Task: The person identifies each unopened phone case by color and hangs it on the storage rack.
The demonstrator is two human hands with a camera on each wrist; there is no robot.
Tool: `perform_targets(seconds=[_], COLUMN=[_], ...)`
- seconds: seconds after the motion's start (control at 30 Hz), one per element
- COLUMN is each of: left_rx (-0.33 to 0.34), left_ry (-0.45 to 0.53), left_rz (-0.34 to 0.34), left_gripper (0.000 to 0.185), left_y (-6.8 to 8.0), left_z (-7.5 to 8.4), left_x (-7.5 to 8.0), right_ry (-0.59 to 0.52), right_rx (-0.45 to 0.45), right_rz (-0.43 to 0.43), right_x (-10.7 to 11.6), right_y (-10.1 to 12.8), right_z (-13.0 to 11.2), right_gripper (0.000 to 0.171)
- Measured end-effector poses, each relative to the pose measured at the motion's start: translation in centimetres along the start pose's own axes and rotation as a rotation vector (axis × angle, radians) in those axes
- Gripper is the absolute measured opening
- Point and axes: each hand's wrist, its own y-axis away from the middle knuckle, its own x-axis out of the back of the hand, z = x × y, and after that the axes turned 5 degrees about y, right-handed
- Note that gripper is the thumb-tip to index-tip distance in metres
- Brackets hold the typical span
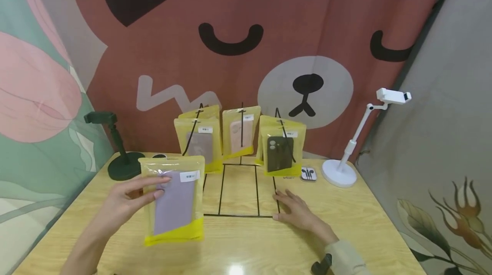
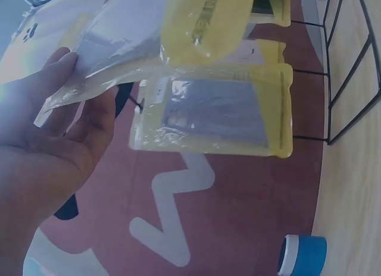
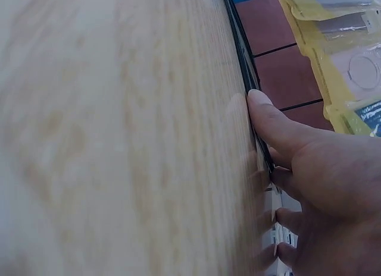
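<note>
My left hand [image 1: 128, 198] pinches a yellow-edged clear pouch with a purple phone case [image 1: 174, 206] between thumb and fingers, upright in front of the black wire display rack [image 1: 238, 215]. The left wrist view shows the held pouch [image 2: 131, 38] near a hanging pouch [image 2: 214, 115]. My right hand [image 1: 297, 211] rests at the rack's front right corner, its thumb and fingertips touching the base wire and tabletop. On the rack hang a greyish-purple case pouch [image 1: 200, 147], a pink case pouch [image 1: 240, 136] and a black case pouch [image 1: 280, 153], with more pouches partly hidden behind.
A dark green phone stand [image 1: 124, 166] stands back left, a white phone stand [image 1: 340, 172] back right. Boxed earphones [image 1: 308, 174] lie right of the rack. A blue and white round object [image 2: 303, 255] shows in the left wrist view. A bear-print curtain [image 1: 230, 74] hangs behind the wooden table [image 1: 250, 241].
</note>
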Motion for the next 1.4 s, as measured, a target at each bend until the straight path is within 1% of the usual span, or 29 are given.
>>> perform_targets(seconds=[0.1, 0.17, 0.27, 0.5, 0.63, 0.7, 0.87, 0.97, 1.03, 1.13, 1.3, 1.4], left_rx=[0.020, 0.052, 0.081, 0.120, 0.116, 0.090, -0.010, -0.038, -0.035, -0.012, 0.059, 0.076], left_ry=[0.006, -0.011, -0.039, -0.043, -0.034, -0.024, 0.027, 0.051, 0.051, 0.047, 0.055, 0.066], left_rz=[0.004, 0.013, 0.019, -0.012, -0.017, -0.037, -0.118, -0.128, -0.121, -0.122, -0.127, -0.128], left_gripper=[0.033, 0.032, 0.031, 0.031, 0.031, 0.030, 0.031, 0.032, 0.032, 0.032, 0.032, 0.033], left_y=[-0.5, -0.8, -1.2, -1.8, -2.2, -2.2, -2.1, -2.2, -2.4, -2.8, -3.4, -4.2], left_z=[-0.4, -0.6, -1.0, -2.1, -2.5, -2.7, -2.7, -2.4, -2.3, -2.3, -2.6, -2.9], left_x=[-0.4, -0.5, -0.5, -0.6, -0.6, -0.5, -0.2, 0.0, 0.0, 0.1, 0.1, 0.0], right_ry=[0.004, 0.007, 0.001, 0.000, -0.011, -0.018, -0.017, -0.012, -0.012, -0.008, 0.005, 0.003], right_rx=[0.003, 0.004, -0.001, -0.004, -0.009, -0.007, -0.005, -0.010, -0.012, -0.010, -0.007, -0.007], right_rz=[0.005, 0.004, -0.002, -0.018, -0.018, -0.018, -0.021, -0.012, -0.004, -0.004, -0.010, -0.011], right_x=[-0.3, -0.3, -0.3, -0.2, -0.1, -0.1, 0.1, 0.2, 0.2, 0.2, 0.0, -0.1], right_y=[0.1, 0.1, 0.0, -0.1, -0.1, -0.1, 0.0, 0.0, -0.1, -0.1, -0.1, -0.1], right_z=[0.1, 0.1, 0.2, 0.2, 0.2, 0.1, -0.2, -0.2, -0.2, -0.2, -0.1, -0.1], right_gripper=[0.068, 0.068, 0.068, 0.070, 0.070, 0.069, 0.069, 0.068, 0.067, 0.067, 0.068, 0.068])
